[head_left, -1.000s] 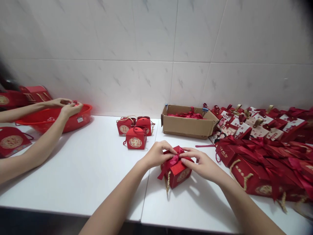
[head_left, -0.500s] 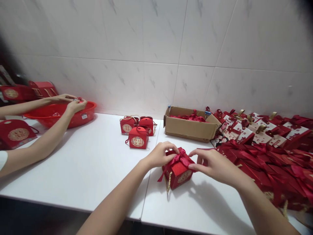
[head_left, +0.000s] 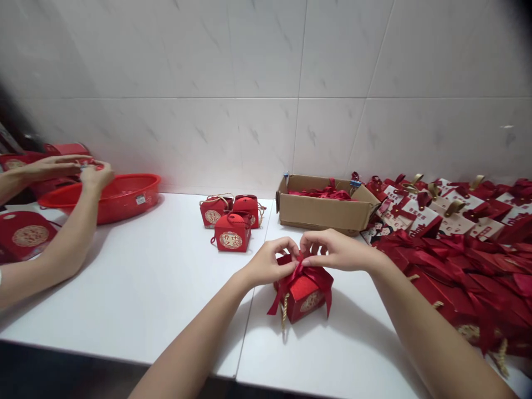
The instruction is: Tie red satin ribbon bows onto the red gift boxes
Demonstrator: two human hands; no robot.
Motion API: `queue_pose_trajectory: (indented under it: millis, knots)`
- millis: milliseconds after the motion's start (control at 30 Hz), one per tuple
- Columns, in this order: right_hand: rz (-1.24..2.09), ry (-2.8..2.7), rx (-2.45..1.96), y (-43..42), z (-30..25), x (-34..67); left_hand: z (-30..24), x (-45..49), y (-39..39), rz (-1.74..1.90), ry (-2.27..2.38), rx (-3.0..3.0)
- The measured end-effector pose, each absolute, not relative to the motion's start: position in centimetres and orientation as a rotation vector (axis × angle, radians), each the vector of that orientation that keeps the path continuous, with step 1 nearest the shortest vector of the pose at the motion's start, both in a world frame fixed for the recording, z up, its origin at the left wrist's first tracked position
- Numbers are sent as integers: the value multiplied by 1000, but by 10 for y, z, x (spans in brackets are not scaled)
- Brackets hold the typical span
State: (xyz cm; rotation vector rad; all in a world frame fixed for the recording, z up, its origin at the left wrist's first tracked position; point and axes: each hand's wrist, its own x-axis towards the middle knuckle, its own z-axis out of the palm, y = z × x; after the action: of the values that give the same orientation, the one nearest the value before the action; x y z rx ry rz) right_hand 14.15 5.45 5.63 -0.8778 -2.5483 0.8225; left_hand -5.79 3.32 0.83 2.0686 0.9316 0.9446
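Observation:
A small red gift box [head_left: 305,296] with a gold medallion and a gold rope handle stands on the white table in front of me. Across its top lies a dark red satin ribbon [head_left: 320,277], its tails hanging over the sides. My left hand [head_left: 274,260] pinches the ribbon at the knot from the left. From the right, my right hand [head_left: 332,252] pinches it at the same spot, thumb and fingertips close to the left ones. The fingers partly hide the knot.
A cardboard box [head_left: 324,215] of red ribbons stands behind. Three small red boxes [head_left: 231,233] sit left of it. Rows of ribboned boxes [head_left: 457,277] fill the right side. Far left, another person's hands [head_left: 93,172] hold something small over a red basin [head_left: 128,208].
My right hand has moved left and up from the ribbon's right side to the knot. A ribbon tail now hangs at the right. The other person's hands shifted left.

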Motion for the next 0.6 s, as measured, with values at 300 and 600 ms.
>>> queue_pose_trajectory:
  millis: [300,600]
  knots:
    - [707,-2702,-716,50,56,146,7,-60,38,930,867,2030]
    - [663,-2686,-729,52,51,143,7,-66,43,902,890,2071]
